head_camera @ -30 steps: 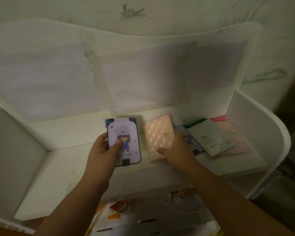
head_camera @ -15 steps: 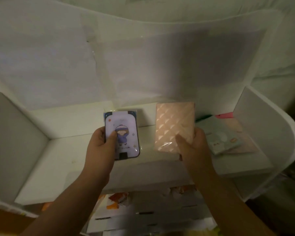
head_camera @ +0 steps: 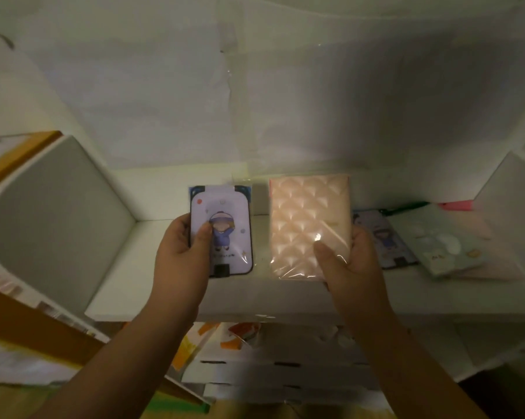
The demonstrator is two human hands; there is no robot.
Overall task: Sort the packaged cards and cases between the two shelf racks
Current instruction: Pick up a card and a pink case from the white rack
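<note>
- Two packets are in hand at once: the left hand (head_camera: pixel 181 258) pinches a lilac cartoon card (head_camera: pixel 224 231) by its lower left edge, thumb across the face, and the right hand (head_camera: pixel 350 264) clamps a peach quilted case (head_camera: pixel 308 219) in clear wrap, thumb on the front.
- Both are held upright, side by side but apart, above the white shelf (head_camera: pixel 152 267).
- To the right, lying flat on the same shelf, are another lilac card (head_camera: pixel 383 237), a pale green packet (head_camera: pixel 445 243) and, partly beneath it, something pink (head_camera: pixel 456 204).
- The left part of the shelf looks bare.
- Below the shelf edge, white packets with orange print (head_camera: pixel 240 340) are stacked.
- Sorting seems mid-way: several items are unsorted, and neither held packet is placed yet.
</note>
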